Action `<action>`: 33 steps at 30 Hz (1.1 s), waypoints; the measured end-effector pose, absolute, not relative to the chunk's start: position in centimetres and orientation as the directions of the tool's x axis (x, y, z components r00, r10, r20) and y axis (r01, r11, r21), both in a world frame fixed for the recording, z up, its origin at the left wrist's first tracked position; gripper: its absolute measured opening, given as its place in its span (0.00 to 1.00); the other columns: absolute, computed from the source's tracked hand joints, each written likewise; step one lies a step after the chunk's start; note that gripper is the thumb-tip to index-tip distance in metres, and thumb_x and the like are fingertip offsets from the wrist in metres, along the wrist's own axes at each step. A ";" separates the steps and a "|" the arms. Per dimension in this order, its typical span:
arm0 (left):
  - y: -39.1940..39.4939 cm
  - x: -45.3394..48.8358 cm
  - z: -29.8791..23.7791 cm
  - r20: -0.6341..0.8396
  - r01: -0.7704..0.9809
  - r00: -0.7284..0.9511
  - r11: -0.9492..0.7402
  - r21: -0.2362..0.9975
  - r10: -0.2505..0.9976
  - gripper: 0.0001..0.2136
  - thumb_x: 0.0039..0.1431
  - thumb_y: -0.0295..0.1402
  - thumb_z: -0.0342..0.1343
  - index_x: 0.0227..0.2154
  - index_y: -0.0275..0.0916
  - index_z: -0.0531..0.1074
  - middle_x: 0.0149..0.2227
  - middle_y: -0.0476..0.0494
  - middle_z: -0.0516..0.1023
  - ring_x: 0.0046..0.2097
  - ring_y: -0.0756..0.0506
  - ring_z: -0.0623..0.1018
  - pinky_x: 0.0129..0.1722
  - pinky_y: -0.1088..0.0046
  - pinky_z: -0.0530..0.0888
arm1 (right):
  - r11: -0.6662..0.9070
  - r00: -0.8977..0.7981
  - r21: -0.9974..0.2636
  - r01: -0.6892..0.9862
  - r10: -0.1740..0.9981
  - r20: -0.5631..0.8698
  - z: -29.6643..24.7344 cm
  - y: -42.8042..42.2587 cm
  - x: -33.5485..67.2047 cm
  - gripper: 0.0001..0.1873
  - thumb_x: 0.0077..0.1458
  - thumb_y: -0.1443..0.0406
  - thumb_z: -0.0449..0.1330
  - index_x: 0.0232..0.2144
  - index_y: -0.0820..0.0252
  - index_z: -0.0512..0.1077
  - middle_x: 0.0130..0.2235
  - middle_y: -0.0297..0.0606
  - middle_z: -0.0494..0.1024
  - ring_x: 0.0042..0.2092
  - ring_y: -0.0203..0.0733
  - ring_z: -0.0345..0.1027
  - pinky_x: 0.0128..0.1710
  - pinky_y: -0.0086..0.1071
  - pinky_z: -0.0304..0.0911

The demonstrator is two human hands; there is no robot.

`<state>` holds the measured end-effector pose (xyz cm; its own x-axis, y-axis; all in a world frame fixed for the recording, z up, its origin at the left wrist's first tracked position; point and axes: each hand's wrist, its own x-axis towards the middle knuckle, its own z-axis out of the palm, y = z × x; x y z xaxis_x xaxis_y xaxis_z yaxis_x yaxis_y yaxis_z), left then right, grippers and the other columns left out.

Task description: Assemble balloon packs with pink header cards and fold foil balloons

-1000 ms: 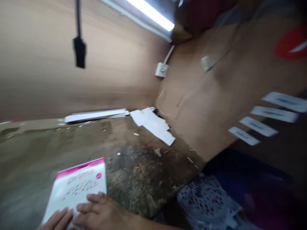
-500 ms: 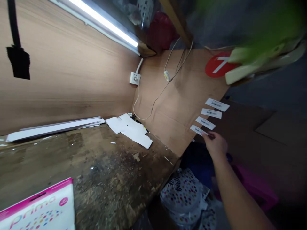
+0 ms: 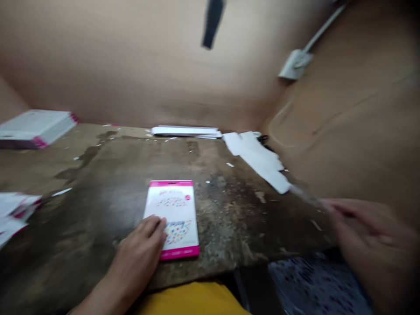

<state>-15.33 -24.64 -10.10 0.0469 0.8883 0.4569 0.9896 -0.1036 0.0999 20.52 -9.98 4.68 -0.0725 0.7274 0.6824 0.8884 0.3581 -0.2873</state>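
A flat white packet with pink bands and coloured dots lies on the worn workbench. My left hand rests over its lower left edge, fingers closed together on it; their tips are partly hidden. At the right, my right hand is smeared by motion. Its thumb and finger pinch one end of a thin pale strip, a barcode sticker, which points left above the bench. The sticker's print is too blurred to read.
White paper offcuts lie at the back right, beside long white strips. A stack of packets stands at the back left, with loose packets nearer. A wall socket is at upper right. Dotted plastic packs sit below the bench edge.
The view has swung left. My right hand has come away from the row of barcode stickers on the side panel, carrying one toward the bench. My left hand is now visible on the packet.
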 end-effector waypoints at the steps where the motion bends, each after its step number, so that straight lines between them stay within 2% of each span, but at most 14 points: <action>1: -24.5 -15.2 -9.9 0.428 0.994 0.044 -0.082 0.069 0.903 0.14 0.62 0.32 0.46 0.45 0.35 0.72 0.45 0.37 0.75 0.48 0.40 0.75 0.46 0.64 0.74 | 0.504 -0.222 -0.410 0.761 0.795 0.565 3.5 -10.6 17.1 0.08 0.52 0.55 0.58 0.31 0.49 0.74 0.33 0.37 0.76 0.34 0.46 0.69 0.38 0.39 0.64; 2: -24.3 -15.1 -9.8 0.408 0.996 0.049 -0.074 0.044 0.912 0.14 0.62 0.31 0.46 0.45 0.34 0.72 0.45 0.37 0.76 0.48 0.39 0.75 0.47 0.62 0.74 | 0.561 -0.402 -0.528 0.637 0.827 0.394 2.4 -11.1 13.6 0.07 0.54 0.57 0.58 0.30 0.50 0.74 0.31 0.35 0.76 0.32 0.44 0.69 0.35 0.36 0.64; 3: -24.2 -15.1 -9.7 0.402 0.997 0.050 -0.070 0.035 0.914 0.14 0.62 0.31 0.46 0.46 0.33 0.72 0.45 0.37 0.76 0.48 0.39 0.75 0.48 0.62 0.74 | 0.566 -0.557 -0.625 0.537 0.795 0.241 1.4 -11.5 10.4 0.08 0.56 0.59 0.57 0.31 0.52 0.75 0.31 0.34 0.76 0.33 0.42 0.69 0.34 0.34 0.64; 5: -24.1 -15.0 -9.6 0.403 0.997 0.047 -0.070 0.043 0.914 0.14 0.62 0.29 0.45 0.46 0.33 0.71 0.46 0.36 0.76 0.49 0.39 0.75 0.48 0.61 0.74 | 0.475 -0.703 -0.774 0.419 0.709 0.055 -0.4 -11.6 4.8 0.09 0.57 0.61 0.56 0.30 0.55 0.75 0.31 0.34 0.76 0.34 0.40 0.69 0.34 0.31 0.63; 8: -24.4 -14.9 -9.6 0.409 0.993 0.037 -0.078 0.084 0.912 0.14 0.62 0.28 0.46 0.46 0.32 0.71 0.46 0.35 0.76 0.50 0.38 0.74 0.48 0.59 0.75 | 0.181 -0.724 -0.916 0.357 0.673 -0.149 -2.6 -10.2 -0.5 0.10 0.52 0.59 0.58 0.27 0.60 0.72 0.27 0.33 0.73 0.28 0.36 0.66 0.29 0.28 0.62; 11: -24.7 -14.9 -9.8 0.405 0.988 0.029 -0.089 0.128 0.914 0.14 0.60 0.26 0.46 0.47 0.32 0.70 0.46 0.35 0.75 0.50 0.37 0.74 0.48 0.57 0.74 | 0.025 -0.715 -0.918 0.395 0.635 -0.290 -4.2 -9.0 -2.5 0.13 0.48 0.56 0.59 0.26 0.61 0.68 0.21 0.29 0.68 0.20 0.32 0.60 0.19 0.26 0.59; 15: -24.6 -15.0 -9.8 0.403 0.983 0.014 -0.087 0.164 0.915 0.14 0.60 0.26 0.47 0.47 0.31 0.70 0.47 0.35 0.75 0.50 0.36 0.73 0.48 0.56 0.74 | 0.007 -0.691 -0.872 0.489 0.614 -0.382 -5.2 -9.0 -2.6 0.11 0.49 0.58 0.58 0.25 0.62 0.68 0.15 0.26 0.64 0.16 0.31 0.57 0.15 0.24 0.54; 20: -24.5 -14.9 -9.8 0.426 0.984 0.024 -0.096 0.148 0.905 0.14 0.60 0.25 0.46 0.46 0.30 0.71 0.46 0.34 0.76 0.50 0.36 0.74 0.48 0.57 0.75 | 0.071 -0.650 -0.801 0.594 0.629 -0.426 -5.3 -9.0 -2.7 0.08 0.50 0.64 0.58 0.23 0.62 0.69 0.13 0.27 0.65 0.15 0.31 0.57 0.15 0.23 0.52; 26: -24.6 -15.1 -9.9 0.439 0.985 0.039 -0.109 0.137 0.898 0.14 0.60 0.25 0.46 0.46 0.29 0.70 0.46 0.33 0.76 0.49 0.35 0.74 0.46 0.56 0.75 | 0.228 -0.625 -0.692 0.685 0.673 -0.396 -5.3 -9.0 -3.4 0.08 0.49 0.65 0.59 0.21 0.62 0.72 0.17 0.30 0.70 0.19 0.32 0.62 0.18 0.24 0.54; 33: -24.5 -15.1 -9.9 0.445 0.987 0.053 -0.115 0.112 0.894 0.14 0.59 0.25 0.45 0.45 0.29 0.70 0.46 0.33 0.76 0.49 0.36 0.74 0.47 0.58 0.75 | 0.378 -0.588 -0.524 0.764 0.741 -0.323 -5.1 -9.5 -4.2 0.08 0.45 0.62 0.62 0.21 0.60 0.74 0.21 0.33 0.74 0.24 0.36 0.64 0.21 0.26 0.51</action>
